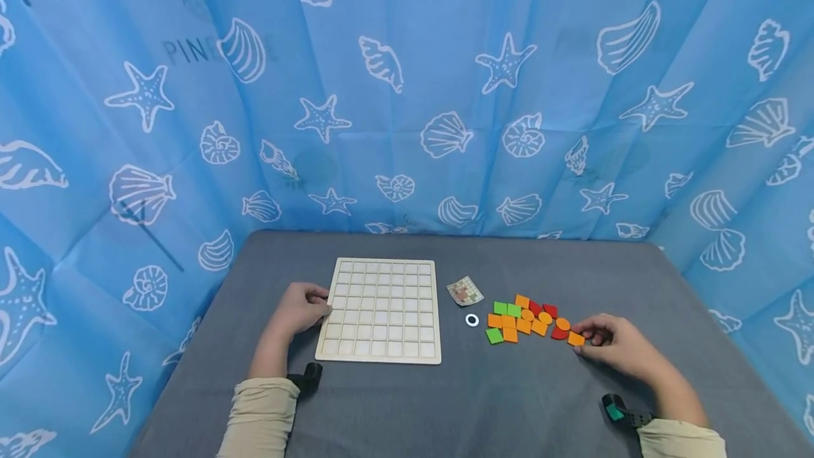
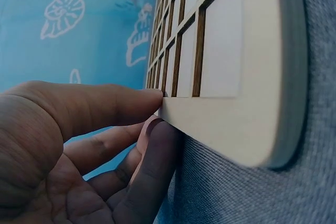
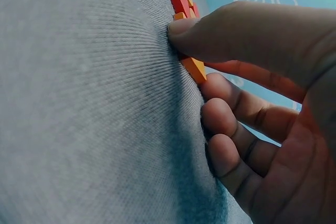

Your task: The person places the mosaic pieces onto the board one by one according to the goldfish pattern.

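Note:
My left hand (image 1: 297, 313) is at the left edge of a pale wooden grid board (image 1: 378, 357), which lies flat with its square cells bare. In the left wrist view the thumb lies over the board's rim (image 2: 226, 129) and the fingers curl against its side, pinching it. To the right, my right hand (image 1: 613, 345) pinches an orange square tile (image 1: 575, 339) at the near right end of a tile cluster. The right wrist view has thumb and fingers at this tile's (image 3: 195, 70) edges, low at the cloth. A red piece (image 1: 559, 333) lies close beside it.
Between board and cluster lie a small pixel-pattern card (image 1: 465, 291) and a white ring (image 1: 472, 320). Several green tiles (image 1: 494, 336), orange squares and discs (image 1: 527, 315), and red pieces (image 1: 550, 310) lie together. A blue shell-print curtain (image 1: 394, 126) hangs behind the grey cloth-covered table (image 1: 470, 401).

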`<state>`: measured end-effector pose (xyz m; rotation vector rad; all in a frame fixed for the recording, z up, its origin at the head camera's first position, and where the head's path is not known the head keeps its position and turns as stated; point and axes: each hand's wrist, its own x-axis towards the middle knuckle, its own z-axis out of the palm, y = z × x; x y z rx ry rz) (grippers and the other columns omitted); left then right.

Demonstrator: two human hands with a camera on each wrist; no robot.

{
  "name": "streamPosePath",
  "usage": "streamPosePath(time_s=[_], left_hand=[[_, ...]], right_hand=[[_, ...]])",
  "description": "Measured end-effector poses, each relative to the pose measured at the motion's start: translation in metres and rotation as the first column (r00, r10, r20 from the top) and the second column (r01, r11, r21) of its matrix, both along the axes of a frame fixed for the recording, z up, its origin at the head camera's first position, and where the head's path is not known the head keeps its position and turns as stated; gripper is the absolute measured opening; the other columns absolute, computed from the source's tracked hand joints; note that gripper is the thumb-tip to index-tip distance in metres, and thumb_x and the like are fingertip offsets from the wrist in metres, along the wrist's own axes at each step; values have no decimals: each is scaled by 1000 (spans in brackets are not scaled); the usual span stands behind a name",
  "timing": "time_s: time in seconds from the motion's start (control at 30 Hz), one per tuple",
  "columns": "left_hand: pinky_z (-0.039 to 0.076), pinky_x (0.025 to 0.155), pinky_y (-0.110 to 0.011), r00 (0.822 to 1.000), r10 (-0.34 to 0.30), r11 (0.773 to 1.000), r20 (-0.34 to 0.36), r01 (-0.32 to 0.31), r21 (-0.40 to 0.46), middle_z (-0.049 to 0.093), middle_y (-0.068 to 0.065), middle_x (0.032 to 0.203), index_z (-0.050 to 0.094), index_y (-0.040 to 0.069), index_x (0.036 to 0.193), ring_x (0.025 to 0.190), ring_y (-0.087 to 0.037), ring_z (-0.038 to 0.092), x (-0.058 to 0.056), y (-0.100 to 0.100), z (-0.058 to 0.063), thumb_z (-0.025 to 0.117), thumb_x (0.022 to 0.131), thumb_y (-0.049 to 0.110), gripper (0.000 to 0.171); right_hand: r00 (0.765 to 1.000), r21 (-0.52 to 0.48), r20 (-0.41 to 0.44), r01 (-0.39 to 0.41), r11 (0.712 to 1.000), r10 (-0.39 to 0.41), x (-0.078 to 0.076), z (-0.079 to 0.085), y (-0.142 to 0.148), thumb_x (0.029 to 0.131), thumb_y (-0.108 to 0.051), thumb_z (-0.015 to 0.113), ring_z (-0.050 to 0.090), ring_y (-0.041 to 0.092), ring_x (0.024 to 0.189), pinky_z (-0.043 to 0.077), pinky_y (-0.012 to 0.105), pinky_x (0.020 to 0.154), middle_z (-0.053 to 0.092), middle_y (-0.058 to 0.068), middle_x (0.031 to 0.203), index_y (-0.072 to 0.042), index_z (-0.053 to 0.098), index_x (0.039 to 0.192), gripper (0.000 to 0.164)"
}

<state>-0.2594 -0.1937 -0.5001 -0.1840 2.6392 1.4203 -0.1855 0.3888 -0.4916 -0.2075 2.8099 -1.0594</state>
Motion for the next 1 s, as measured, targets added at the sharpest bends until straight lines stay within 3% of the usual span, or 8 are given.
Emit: streamPosePath(time_s=[0.57, 1.0], left_hand=[[59, 67, -34, 1000, 4, 1000, 4, -4, 1, 67, -16, 94, 70, -9, 123, 76, -20, 66, 2, 2, 4, 70, 91, 1, 33], [59, 67, -34, 1000, 4, 1000, 11, -5, 12, 67, -17, 95, 69, -9, 124, 77, -21, 65, 1, 1, 4, 69, 93, 1, 33]], right_hand=[[1000, 1, -28, -12, 1000, 12, 0, 0, -2, 89, -11, 84, 51, 6, 73, 46, 26, 63, 68, 7, 95, 3, 75, 111, 27], [998, 16, -59, -11, 1000, 12, -1, 3, -4, 88, -10, 84, 52, 5, 73, 47, 26, 63, 68, 7, 96, 2, 76, 110, 27]])
